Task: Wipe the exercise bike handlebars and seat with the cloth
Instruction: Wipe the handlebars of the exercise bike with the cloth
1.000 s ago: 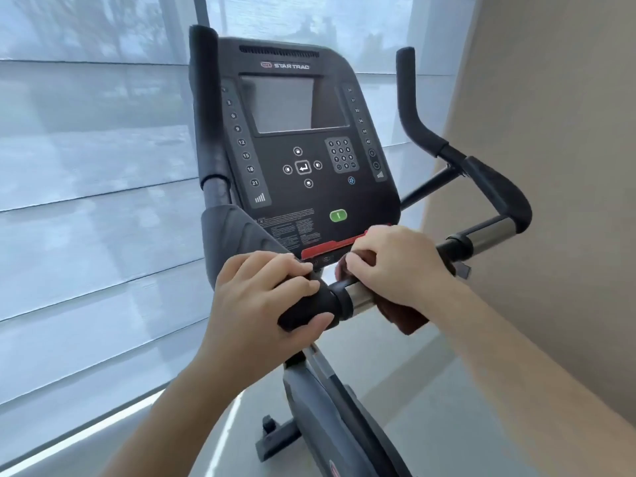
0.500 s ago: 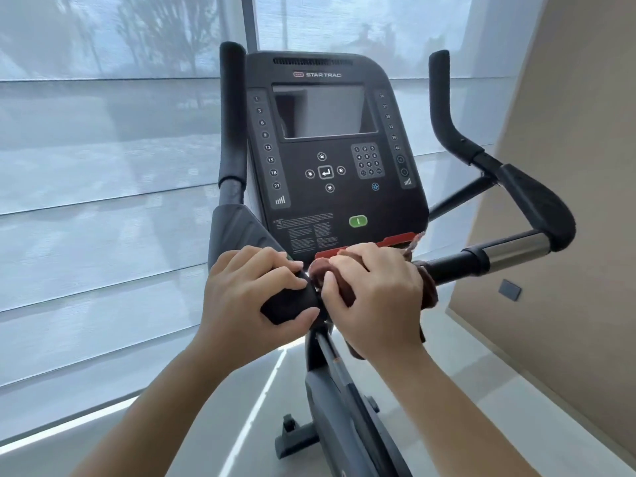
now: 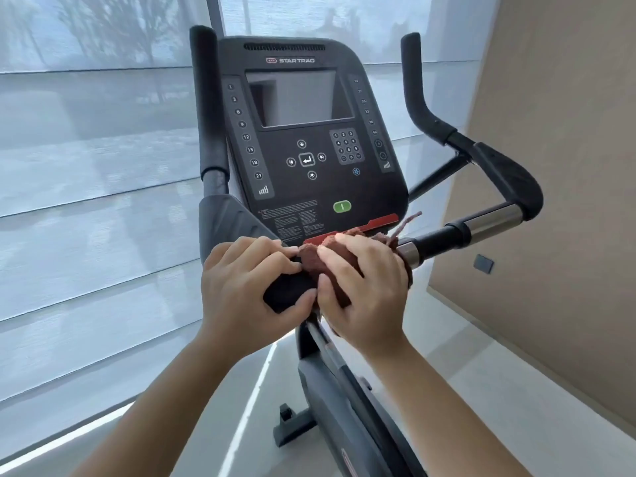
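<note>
Rust-brown terry cloth, bunched and with a loose corner sticking up toward 1 o'clock, sits wrapped over the black-and-chrome horizontal handlebar in the head view, just below frame centre. The right hand curls over it from above. Its fingers lie close together on top of the cloth and the thumb is hooked underneath, so the fabric fills the palm and pokes out past the fingertips at 9 o'clock and beyond the back of the hand at 3 o'clock. The left hand, touching the cloth's 9 o'clock edge, grips the bar's black foam end, fingers together over the top and thumb beneath. At 12 o'clock from both hands rises the black Star Trac console.
</note>
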Action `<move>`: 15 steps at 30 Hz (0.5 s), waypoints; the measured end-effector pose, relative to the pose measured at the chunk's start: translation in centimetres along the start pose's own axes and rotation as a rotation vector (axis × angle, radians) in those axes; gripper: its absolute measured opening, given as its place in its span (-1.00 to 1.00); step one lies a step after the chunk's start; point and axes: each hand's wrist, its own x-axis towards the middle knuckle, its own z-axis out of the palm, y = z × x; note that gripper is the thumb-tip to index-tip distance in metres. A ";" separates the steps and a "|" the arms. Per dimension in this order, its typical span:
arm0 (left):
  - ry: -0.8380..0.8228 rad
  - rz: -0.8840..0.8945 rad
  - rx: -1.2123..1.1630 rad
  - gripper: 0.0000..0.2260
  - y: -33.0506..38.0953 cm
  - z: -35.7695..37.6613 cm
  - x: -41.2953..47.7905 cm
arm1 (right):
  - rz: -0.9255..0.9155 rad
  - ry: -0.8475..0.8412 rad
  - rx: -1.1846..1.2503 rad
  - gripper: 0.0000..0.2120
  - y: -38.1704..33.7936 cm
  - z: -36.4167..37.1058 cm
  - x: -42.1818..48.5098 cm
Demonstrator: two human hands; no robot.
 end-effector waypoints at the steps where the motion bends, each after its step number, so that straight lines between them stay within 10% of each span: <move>1: -0.020 0.014 -0.011 -0.79 -0.2 -0.1 -0.1 | -0.018 0.011 -0.021 -0.73 1.3 -0.4 0.0; 9: -0.022 0.015 -0.039 -0.79 -0.2 -0.4 0.0 | 0.117 0.153 -0.058 -0.74 1.7 0.4 0.2; 15: -0.009 0.054 -0.031 -0.79 -0.5 -0.2 -0.1 | 0.054 -0.069 -0.037 -0.75 5.5 -2.1 2.0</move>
